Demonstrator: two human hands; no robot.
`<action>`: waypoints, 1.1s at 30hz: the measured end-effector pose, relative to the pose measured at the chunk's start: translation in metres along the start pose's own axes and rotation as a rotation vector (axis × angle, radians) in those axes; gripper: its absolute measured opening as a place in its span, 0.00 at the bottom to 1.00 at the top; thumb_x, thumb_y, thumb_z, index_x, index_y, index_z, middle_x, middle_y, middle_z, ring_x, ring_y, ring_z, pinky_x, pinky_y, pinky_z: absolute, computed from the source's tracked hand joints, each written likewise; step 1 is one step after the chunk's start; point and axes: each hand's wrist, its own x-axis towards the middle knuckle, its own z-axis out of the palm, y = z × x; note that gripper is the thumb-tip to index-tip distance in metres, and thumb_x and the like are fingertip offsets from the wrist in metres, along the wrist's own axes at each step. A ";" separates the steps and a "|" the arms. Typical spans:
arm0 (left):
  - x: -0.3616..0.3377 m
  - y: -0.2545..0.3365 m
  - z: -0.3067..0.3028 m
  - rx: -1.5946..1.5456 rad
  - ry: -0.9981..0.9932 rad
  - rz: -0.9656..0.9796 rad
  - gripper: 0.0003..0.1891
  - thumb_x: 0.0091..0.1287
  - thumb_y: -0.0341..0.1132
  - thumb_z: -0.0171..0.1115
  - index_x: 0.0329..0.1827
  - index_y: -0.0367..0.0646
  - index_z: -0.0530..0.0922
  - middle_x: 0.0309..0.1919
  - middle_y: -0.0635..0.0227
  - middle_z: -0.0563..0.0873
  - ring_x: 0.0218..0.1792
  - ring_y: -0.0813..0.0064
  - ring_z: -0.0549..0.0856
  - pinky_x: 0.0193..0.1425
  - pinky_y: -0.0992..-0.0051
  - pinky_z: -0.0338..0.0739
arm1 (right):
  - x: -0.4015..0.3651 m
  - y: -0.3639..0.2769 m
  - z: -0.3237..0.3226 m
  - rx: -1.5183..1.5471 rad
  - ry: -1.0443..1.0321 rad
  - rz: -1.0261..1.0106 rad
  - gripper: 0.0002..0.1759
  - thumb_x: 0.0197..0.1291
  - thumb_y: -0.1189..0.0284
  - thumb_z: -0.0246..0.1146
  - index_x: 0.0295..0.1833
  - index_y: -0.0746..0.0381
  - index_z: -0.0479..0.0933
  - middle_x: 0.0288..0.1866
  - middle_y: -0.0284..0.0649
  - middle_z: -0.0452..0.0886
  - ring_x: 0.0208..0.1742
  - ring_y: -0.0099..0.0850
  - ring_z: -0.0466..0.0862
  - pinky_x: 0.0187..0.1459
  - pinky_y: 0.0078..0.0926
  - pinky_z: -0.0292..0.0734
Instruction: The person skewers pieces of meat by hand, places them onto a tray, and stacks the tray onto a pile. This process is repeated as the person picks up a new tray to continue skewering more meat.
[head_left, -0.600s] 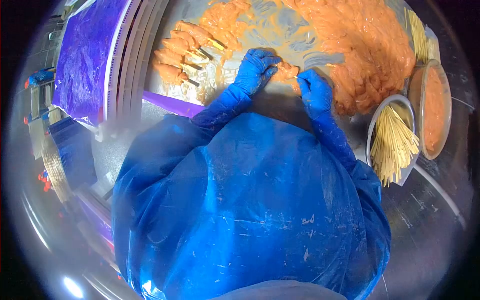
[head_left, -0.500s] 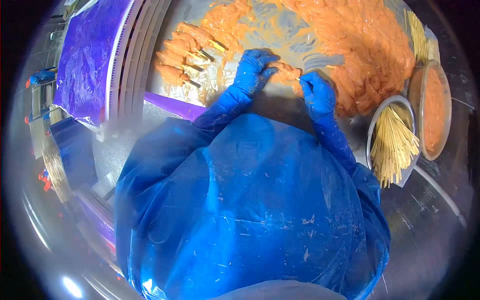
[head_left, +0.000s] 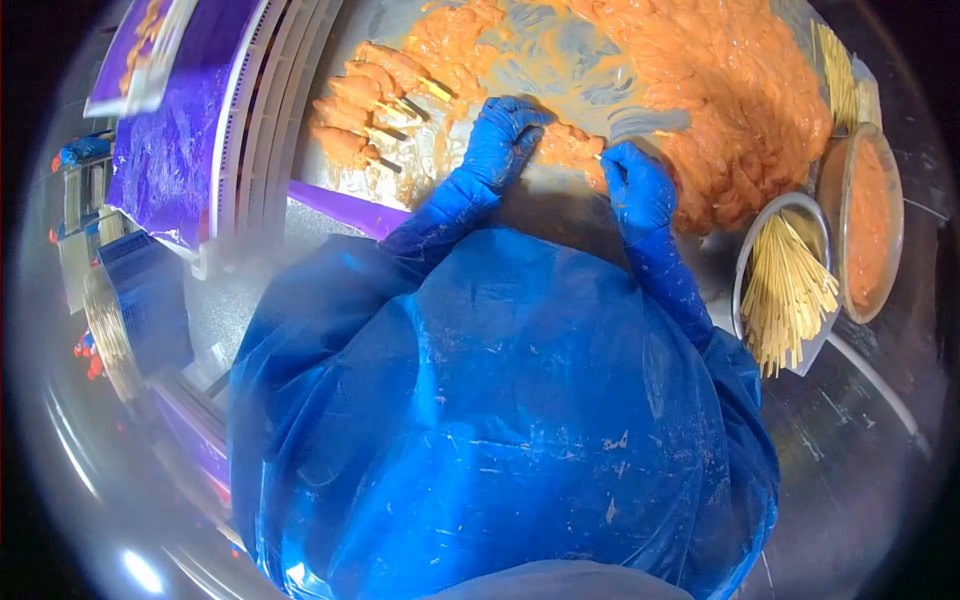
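Note:
A piece of orange-coated meat [head_left: 570, 147] stretches between my two blue-gloved hands, just above the metal table. My left hand [head_left: 507, 135] is closed on the meat's left end, fingers bent. At the right end, my right hand [head_left: 637, 185] pinches a thin light stick whose tip shows beside the meat; most of the stick is hidden. Several skewered pieces [head_left: 362, 105] lie side by side to the left, their stick ends pointing right. A large heap of the same meat [head_left: 720, 100] spreads behind and right of my right hand.
Wooden sticks [head_left: 785, 290] fill a metal bowl [head_left: 741, 262] at the right, beside a clear tub [head_left: 897, 200] of orange meat. More sticks [head_left: 836, 75] lie behind it. Stacked trays [head_left: 265, 130] with purple film [head_left: 175, 150] stand at the left.
A purple-lined tray carrying orange pieces has come into view at the upper left. My left hand has shifted slightly left, showing more of the meat; my right hand has barely moved.

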 end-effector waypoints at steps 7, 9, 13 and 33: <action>0.001 0.005 -0.002 0.025 0.009 -0.007 0.14 0.57 0.27 0.67 0.46 0.49 0.86 0.45 0.58 0.84 0.50 0.55 0.79 0.59 0.62 0.73 | 0.000 0.002 0.014 0.041 0.042 -0.008 0.05 0.61 0.73 0.65 0.40 0.63 0.78 0.33 0.49 0.82 0.33 0.41 0.84 0.38 0.34 0.76; 0.001 0.007 -0.002 0.053 0.021 -0.008 0.14 0.55 0.26 0.67 0.46 0.49 0.86 0.44 0.57 0.85 0.50 0.54 0.80 0.58 0.61 0.74 | 0.000 0.003 0.018 0.027 0.068 -0.020 0.05 0.61 0.73 0.65 0.40 0.63 0.78 0.33 0.49 0.82 0.33 0.40 0.83 0.38 0.34 0.76; 0.001 0.004 0.001 0.035 0.069 0.010 0.15 0.54 0.24 0.67 0.45 0.47 0.86 0.44 0.57 0.85 0.49 0.53 0.81 0.56 0.61 0.76 | 0.003 0.001 0.021 0.126 0.060 0.046 0.05 0.61 0.72 0.64 0.39 0.62 0.78 0.34 0.50 0.82 0.36 0.46 0.82 0.39 0.40 0.76; 0.001 0.034 0.007 0.346 -0.352 0.196 0.43 0.64 0.57 0.61 0.76 0.41 0.59 0.74 0.49 0.63 0.76 0.48 0.60 0.78 0.51 0.51 | -0.013 0.029 0.005 0.345 -0.076 0.228 0.03 0.62 0.76 0.64 0.37 0.64 0.77 0.29 0.36 0.77 0.33 0.22 0.75 0.38 0.24 0.73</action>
